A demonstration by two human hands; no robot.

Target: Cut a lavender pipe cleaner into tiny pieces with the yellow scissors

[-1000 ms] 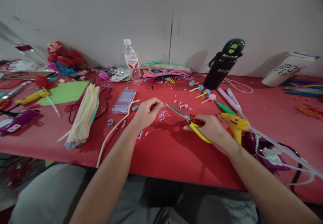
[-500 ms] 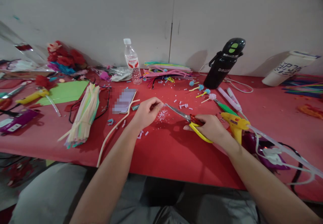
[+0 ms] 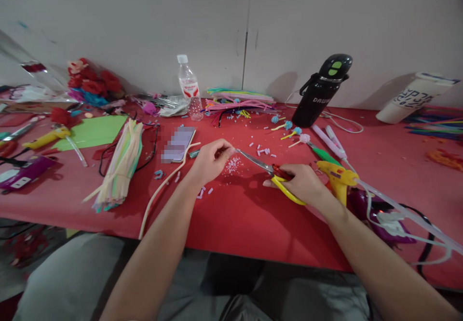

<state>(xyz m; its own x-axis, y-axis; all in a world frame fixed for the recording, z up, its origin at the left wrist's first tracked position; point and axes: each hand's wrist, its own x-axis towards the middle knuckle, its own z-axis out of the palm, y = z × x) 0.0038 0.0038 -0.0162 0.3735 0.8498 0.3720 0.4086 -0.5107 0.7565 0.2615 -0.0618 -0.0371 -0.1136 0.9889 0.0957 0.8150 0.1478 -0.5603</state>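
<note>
My right hand [image 3: 303, 182] grips a pair of scissors [image 3: 284, 186] with yellow and red handles, fingers wrapped through them. The blades point left, and their tips meet the fingertips of my left hand [image 3: 216, 158]. That hand is pinched on a tiny pale piece, too small to name. Beneath the blade tips lies a scatter of fine pinkish-white clippings [image 3: 233, 165] on the red table. Short lilac pieces [image 3: 266, 152] lie just beyond the blades, and a few more rest by my left wrist.
A phone [image 3: 180, 143] and a bundle of pale fuzzy stems [image 3: 121, 167] lie to the left. On the right are a yellow glue gun [image 3: 338, 176] and a black flask [image 3: 321, 92]. A plastic bottle [image 3: 190, 89] stands at the back. Small pompom-tipped stems [image 3: 296, 132] lie right of centre.
The scissor handles have spread very slightly. Otherwise both hands stay in nearly the same place.
</note>
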